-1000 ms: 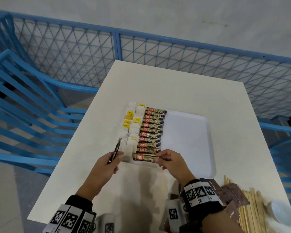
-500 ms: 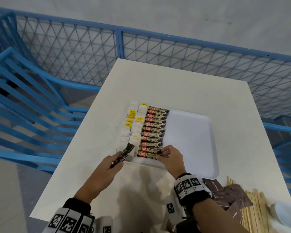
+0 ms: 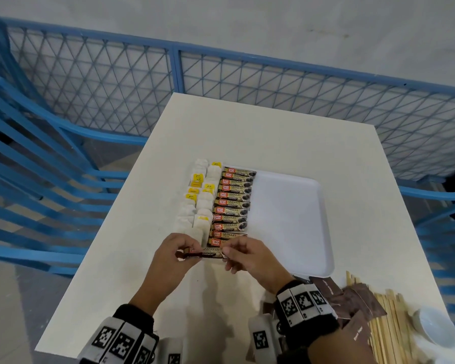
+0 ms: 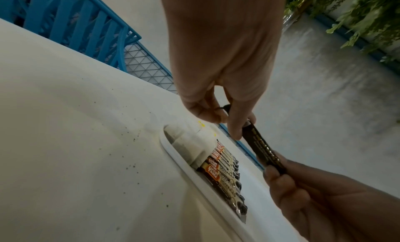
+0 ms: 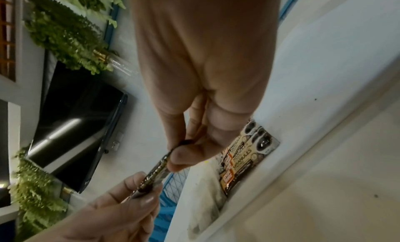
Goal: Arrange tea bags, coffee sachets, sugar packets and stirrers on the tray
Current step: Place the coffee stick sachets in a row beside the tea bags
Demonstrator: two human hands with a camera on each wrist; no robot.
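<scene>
Item: sachet, now pinched at both ends, left hand and right hand, where the left alone held it before. Raised just above the tray's near edge. Next in the sachet row; right half bare.

— Surface? 
— White bench. White tray lies on it, toward the near side.
— Anything else directly on it? 
— Near right corner: brown packets, wooden stirrers, small white bowl.
</scene>
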